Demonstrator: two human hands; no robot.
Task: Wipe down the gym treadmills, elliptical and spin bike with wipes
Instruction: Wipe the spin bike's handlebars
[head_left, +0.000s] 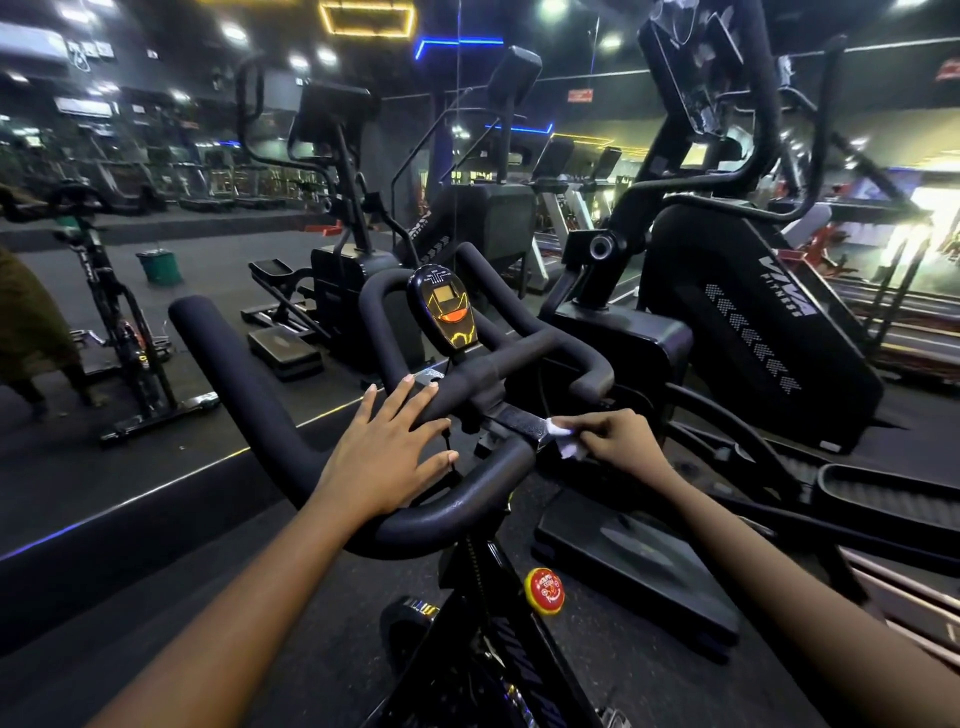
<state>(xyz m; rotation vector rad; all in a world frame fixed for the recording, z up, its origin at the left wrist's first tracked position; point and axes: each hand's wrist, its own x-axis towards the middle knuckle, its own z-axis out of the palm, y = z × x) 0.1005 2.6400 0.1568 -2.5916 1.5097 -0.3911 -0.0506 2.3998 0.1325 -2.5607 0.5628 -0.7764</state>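
Observation:
A spin bike stands right in front of me, its black padded handlebar (249, 395) curving across the middle of the view. A small console (445, 312) with an orange display sits at the handlebar's centre. My left hand (387, 452) rests flat on the bar, fingers straight and spread. My right hand (618, 436) pinches a crumpled white wipe (566, 441) against the metal clamp at the handlebar's middle. A red and yellow knob (544, 591) shows on the frame below.
A black elliptical (753, 312) stands close on the right, its pedal (883, 493) near my right arm. Another elliptical (337, 275) is ahead. A second spin bike (119, 332) and a green bucket (158, 266) are at the left. Treadmills line the back.

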